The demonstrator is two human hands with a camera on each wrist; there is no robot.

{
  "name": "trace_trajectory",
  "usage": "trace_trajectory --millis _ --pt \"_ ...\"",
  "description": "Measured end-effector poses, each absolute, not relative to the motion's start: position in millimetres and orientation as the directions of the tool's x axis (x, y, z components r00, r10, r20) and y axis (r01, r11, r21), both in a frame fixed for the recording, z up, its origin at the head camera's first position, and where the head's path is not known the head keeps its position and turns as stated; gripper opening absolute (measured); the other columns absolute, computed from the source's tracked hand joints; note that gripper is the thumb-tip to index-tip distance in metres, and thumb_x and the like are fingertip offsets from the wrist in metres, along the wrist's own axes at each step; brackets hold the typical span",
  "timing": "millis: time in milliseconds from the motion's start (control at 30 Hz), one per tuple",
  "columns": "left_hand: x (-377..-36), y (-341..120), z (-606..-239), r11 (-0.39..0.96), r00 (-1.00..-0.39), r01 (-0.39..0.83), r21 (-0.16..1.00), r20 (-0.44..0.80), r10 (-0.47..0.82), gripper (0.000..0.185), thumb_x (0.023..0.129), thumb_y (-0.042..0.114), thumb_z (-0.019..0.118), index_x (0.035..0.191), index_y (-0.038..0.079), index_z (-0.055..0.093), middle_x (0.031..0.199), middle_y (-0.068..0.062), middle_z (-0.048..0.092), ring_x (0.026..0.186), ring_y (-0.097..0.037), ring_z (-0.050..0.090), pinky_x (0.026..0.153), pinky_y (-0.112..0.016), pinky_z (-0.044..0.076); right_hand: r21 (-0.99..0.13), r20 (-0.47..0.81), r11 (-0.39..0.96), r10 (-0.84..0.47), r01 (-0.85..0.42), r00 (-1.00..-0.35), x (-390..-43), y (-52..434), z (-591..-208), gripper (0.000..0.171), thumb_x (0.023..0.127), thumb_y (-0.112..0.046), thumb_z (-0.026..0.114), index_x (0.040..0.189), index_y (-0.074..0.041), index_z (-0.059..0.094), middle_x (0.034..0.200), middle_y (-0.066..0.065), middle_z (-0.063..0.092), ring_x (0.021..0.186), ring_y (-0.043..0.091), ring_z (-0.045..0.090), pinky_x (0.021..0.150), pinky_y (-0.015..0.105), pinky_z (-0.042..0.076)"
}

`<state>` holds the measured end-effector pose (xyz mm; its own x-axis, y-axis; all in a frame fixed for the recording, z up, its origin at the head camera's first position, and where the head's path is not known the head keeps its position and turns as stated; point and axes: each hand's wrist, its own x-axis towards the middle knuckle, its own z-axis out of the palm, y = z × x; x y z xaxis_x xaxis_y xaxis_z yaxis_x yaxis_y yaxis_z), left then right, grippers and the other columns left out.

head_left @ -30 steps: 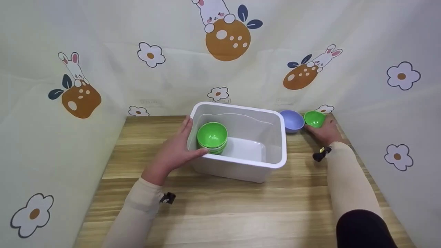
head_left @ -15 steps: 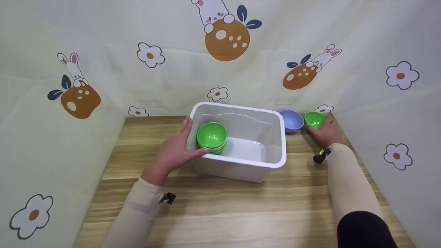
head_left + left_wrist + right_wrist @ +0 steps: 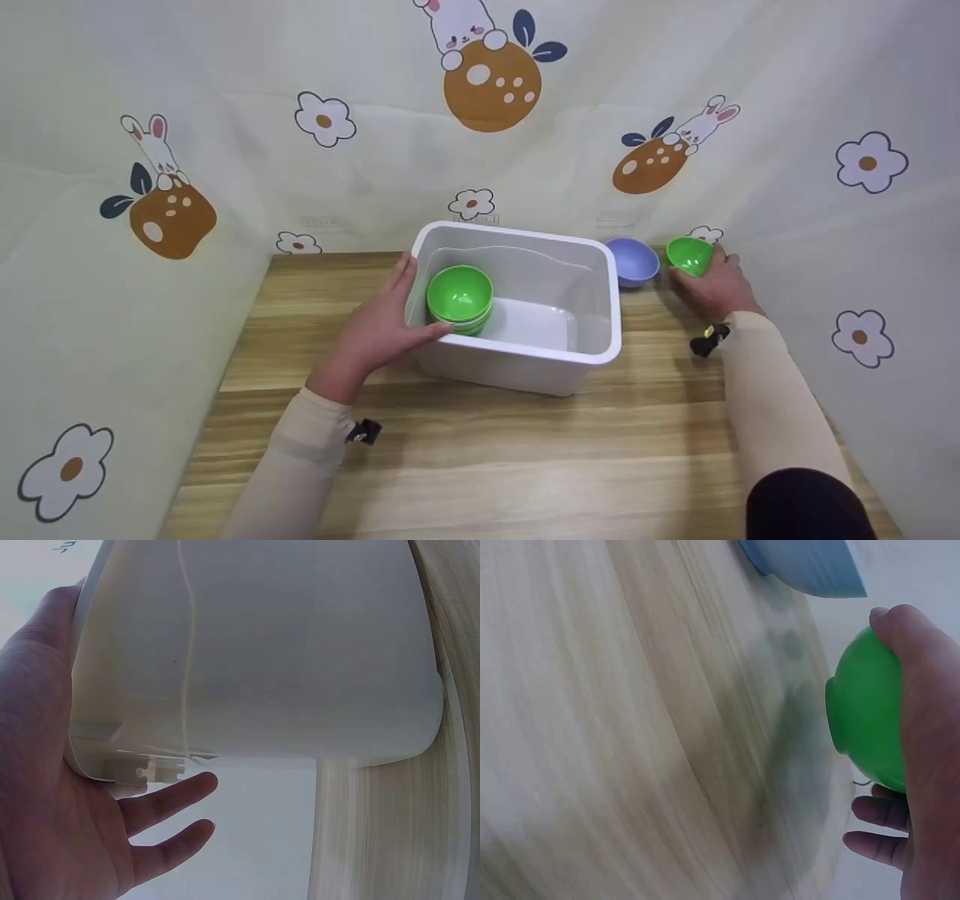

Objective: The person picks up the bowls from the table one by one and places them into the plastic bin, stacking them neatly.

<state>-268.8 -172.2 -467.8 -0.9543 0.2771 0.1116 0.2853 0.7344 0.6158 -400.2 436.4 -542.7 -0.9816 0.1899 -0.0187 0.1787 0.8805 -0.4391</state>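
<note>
A white plastic bin (image 3: pixel 517 375) stands on the wooden table, with a stack of green bowls (image 3: pixel 460 294) inside at its left end. My left hand (image 3: pixel 375 330) holds the bin's near left corner, thumb over the front rim. In the left wrist view, two fingers (image 3: pixel 169 804) of that hand stick out beside the wall. At the back right, my right hand (image 3: pixel 720 289) grips a single green bowl (image 3: pixel 688 256) between thumb and fingers. The right wrist view shows this bowl (image 3: pixel 866 712) raised off the table. Next to it sits a blue bowl (image 3: pixel 634 262).
A patterned cloth (image 3: pixel 375 180) closes off the back and both sides. The blue bowl lies close against the bin's right rim. Bare wooden tabletop (image 3: pixel 480 465) stretches in front of the bin.
My right hand has shifted slightly to the right, and the green bowl has moved up and tilted a little with it. My left hand and the bin stay as they were.
</note>
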Motion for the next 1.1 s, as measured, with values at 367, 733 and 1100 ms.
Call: trace_trajectory --millis 367,733,1100 --pt "-268.0 -174.1 -465.9 0.749 -0.955 0.282 0.599 0.098 0.281 0.136 0.084 0.088 0.073 0.179 0.013 0.012 0.186 -0.003 0.003 0.161 -0.048 0.033 0.121 -0.07 0.04 -0.417 -0.007 0.903 0.106 0.1 -0.994 -397.4 438.7 -529.4 0.131 0.098 -0.079 0.06 0.172 0.008 -0.003 0.15 0.048 0.029 0.127 0.067 0.049 0.107 0.082 0.045" --pt "-267.2 -173.4 -467.0 0.726 -0.954 0.283 0.627 0.104 0.281 0.129 0.088 0.07 0.083 0.179 0.013 0.012 0.186 -0.005 0.004 0.16 -0.049 0.034 0.121 -0.072 0.039 -0.412 -0.007 0.909 0.069 0.066 -0.998 -397.0 428.1 -516.3 0.128 0.098 -0.077 0.062 0.172 0.009 0.003 0.152 0.048 0.03 0.134 0.067 0.046 0.11 0.081 0.043" --pt "-268.3 -173.2 -468.4 0.727 -0.952 0.288 0.623 0.107 0.286 0.132 0.086 0.077 0.08 0.179 0.012 0.013 0.186 -0.005 0.004 0.16 -0.049 0.034 0.122 -0.07 0.039 -0.429 0.016 0.903 0.013 0.005 -1.0 -389.7 407.8 -497.5 0.127 0.097 -0.078 0.064 0.174 0.004 0.004 0.158 0.045 0.03 0.139 0.064 0.046 0.111 0.08 0.044"
